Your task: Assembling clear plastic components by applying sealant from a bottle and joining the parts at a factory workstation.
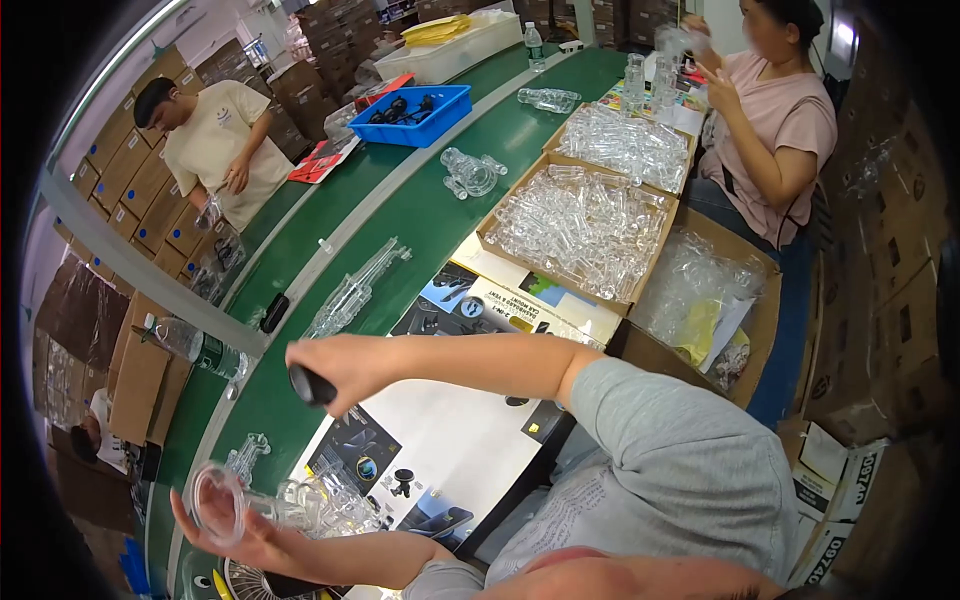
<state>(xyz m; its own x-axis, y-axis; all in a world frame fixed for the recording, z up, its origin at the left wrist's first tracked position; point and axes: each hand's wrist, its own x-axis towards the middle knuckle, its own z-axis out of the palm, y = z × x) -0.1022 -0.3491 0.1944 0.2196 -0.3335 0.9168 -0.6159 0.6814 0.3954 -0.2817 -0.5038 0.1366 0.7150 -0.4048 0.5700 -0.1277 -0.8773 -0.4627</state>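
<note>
My left hand (265, 545) holds a clear plastic piece with a wide round rim (218, 503), its fingers around it. My right hand (350, 368) is closed around a black object with a rounded end (312, 386); the rest is hidden in the fist, so its kind cannot be made out. Just beside my left hand, several clear plastic parts (335, 508) lie on a printed cardboard sheet (455, 435). A small clear part (247, 457) rests on the green belt (400, 205). Beyond my right hand lies a long clear part (358, 290).
Cardboard trays (655, 285) heaped with clear parts stand by an open box (770, 290) of plastic bags. A blue basket (455, 112) holds black items. A water bottle (200, 345) lies near a metal post (150, 265). Co-workers (225, 135) handle parts across the belt and alongside (765, 130).
</note>
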